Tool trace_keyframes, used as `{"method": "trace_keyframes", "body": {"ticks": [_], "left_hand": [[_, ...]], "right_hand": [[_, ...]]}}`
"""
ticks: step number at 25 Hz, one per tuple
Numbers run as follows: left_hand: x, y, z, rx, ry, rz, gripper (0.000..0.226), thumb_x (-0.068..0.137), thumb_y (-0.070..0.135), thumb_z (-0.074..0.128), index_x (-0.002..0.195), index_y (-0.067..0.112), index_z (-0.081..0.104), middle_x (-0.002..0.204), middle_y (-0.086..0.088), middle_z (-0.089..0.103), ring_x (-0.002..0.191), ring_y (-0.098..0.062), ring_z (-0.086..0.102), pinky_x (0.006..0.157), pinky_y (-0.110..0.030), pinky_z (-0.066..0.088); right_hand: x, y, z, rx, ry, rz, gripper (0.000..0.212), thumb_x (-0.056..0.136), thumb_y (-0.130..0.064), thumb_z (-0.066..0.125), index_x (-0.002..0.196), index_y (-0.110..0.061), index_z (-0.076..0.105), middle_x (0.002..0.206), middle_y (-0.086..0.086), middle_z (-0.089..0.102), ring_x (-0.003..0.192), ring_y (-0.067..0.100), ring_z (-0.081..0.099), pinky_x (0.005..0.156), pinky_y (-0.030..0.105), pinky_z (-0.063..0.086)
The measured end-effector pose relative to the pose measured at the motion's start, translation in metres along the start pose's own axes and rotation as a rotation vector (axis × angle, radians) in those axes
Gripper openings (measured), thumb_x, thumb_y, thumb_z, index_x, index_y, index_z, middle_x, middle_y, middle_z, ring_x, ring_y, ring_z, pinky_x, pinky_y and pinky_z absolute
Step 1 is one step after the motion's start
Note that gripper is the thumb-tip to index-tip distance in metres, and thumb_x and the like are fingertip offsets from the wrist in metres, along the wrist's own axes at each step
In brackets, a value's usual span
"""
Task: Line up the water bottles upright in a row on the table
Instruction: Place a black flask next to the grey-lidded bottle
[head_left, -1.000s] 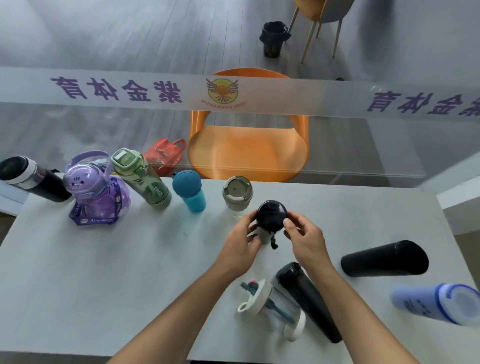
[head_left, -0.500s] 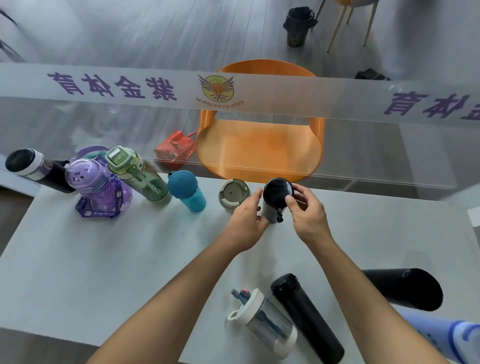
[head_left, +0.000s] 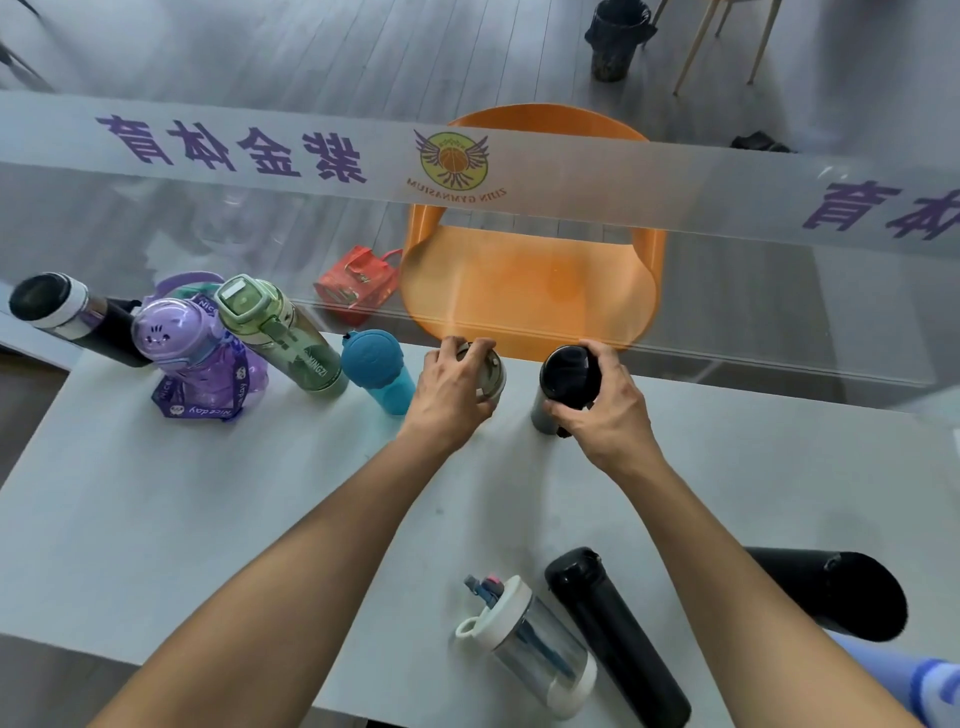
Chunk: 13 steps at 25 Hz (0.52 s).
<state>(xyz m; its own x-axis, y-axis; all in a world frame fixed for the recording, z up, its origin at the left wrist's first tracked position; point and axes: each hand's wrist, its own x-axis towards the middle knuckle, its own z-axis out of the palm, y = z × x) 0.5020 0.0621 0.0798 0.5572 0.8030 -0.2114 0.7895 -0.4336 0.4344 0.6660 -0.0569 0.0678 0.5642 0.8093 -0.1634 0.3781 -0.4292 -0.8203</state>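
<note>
Along the desk's (head_left: 156, 519) far edge six bottles stand upright; left hand (head_left: 452, 395) fingers wrap the grey-lidded cup (head_left: 491, 374), right hand (head_left: 605, 410) grips the black-lidded bottle (head_left: 566, 379). Four bottles lie flat lower right.

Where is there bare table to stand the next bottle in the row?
Free: the far edge right of the black-lidded bottle under the right hand, and the wide middle of the table. Crowded: the row left of the left hand, and the near right, where lying bottles cluster.
</note>
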Motion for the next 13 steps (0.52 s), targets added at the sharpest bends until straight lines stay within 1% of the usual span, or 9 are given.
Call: {"method": "trace_keyframes", "body": {"ticks": [3, 8, 13], "left_hand": [[0.008, -0.008, -0.003, -0.030, 0.017, 0.010, 0.073, 0.078, 0.024, 0.078, 0.141, 0.030, 0.041, 0.139, -0.010, 0.040, 0.124, -0.033, 0.040, 0.104, -0.044, 0.043], [0.009, -0.014, -0.002, -0.062, 0.013, 0.010, 0.076, 0.078, 0.025, 0.079, 0.143, 0.032, 0.039, 0.141, -0.008, 0.040, 0.126, -0.030, 0.040, 0.105, -0.045, 0.043], [0.007, -0.013, 0.000, -0.088, 0.035, 0.026, 0.078, 0.077, 0.027, 0.081, 0.143, 0.030, 0.040, 0.140, -0.005, 0.042, 0.126, -0.028, 0.043, 0.104, -0.042, 0.045]], "right_hand": [[0.004, -0.001, 0.001, 0.007, -0.003, 0.014, 0.080, 0.069, -0.030, 0.082, 0.137, -0.039, 0.041, 0.126, -0.003, 0.056, 0.114, 0.016, 0.054, 0.090, 0.025, 0.043], [0.002, -0.001, 0.002, 0.002, 0.020, 0.007, 0.082, 0.069, -0.029, 0.083, 0.138, -0.037, 0.040, 0.128, -0.003, 0.056, 0.116, 0.018, 0.054, 0.096, 0.031, 0.048], [0.008, -0.002, 0.003, -0.004, 0.000, -0.004, 0.084, 0.070, -0.032, 0.084, 0.139, -0.038, 0.037, 0.131, -0.003, 0.054, 0.118, 0.019, 0.053, 0.094, 0.027, 0.044]]}}
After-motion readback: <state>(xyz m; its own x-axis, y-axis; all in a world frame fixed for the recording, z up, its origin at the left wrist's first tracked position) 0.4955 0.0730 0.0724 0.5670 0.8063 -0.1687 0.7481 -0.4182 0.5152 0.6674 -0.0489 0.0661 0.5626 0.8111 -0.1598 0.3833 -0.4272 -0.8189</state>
